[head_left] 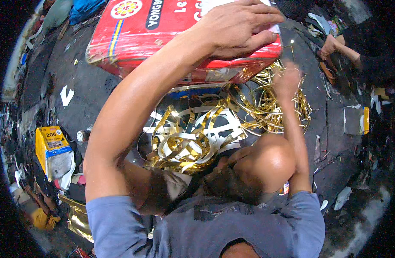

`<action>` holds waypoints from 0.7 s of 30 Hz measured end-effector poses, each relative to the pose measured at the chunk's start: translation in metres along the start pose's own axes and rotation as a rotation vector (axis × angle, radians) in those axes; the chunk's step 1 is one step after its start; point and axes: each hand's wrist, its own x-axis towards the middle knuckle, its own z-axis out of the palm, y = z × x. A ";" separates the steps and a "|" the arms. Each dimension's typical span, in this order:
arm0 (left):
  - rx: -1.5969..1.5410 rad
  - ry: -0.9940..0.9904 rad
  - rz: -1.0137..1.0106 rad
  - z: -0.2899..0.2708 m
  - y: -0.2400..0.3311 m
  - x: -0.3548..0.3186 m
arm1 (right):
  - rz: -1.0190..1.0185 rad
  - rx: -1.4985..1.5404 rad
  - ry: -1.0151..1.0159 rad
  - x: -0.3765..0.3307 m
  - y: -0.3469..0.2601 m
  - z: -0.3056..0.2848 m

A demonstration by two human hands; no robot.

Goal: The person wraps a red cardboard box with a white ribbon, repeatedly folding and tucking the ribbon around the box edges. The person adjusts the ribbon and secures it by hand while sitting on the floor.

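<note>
Across the top of a red box wrapped in clear tape lies my left hand, its fingers stretched out over the far right part. Beside the box's right end is my right hand, smeared by motion over a tangle of thin shiny gold strips. A thin gold strand rises near its fingers, but whether they grip it does not show. Between the box and my bent legs, wider gold and white strips lie in a curled heap.
A yellow, blue and white package lies on the dark floor at left, near a sheet of gold foil. Another person's foot is at the upper right. A white and yellow carton and paper scraps lie at right.
</note>
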 end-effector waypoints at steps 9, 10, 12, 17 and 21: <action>-0.086 0.153 -0.044 0.001 0.011 0.008 | -0.544 0.177 -0.293 -0.151 -0.047 0.101; -0.050 0.159 -0.063 0.000 0.011 0.004 | -0.565 0.145 -0.520 -0.148 -0.049 0.090; 0.033 0.172 -0.075 -0.003 0.010 -0.002 | -0.590 0.081 -0.974 -0.136 -0.055 0.055; 0.213 0.191 0.105 -0.010 0.032 -0.008 | -0.548 0.566 -0.999 -0.041 -0.068 -0.084; -0.351 0.012 -0.126 -0.011 0.136 -0.025 | -0.584 0.696 -0.820 0.021 -0.088 -0.233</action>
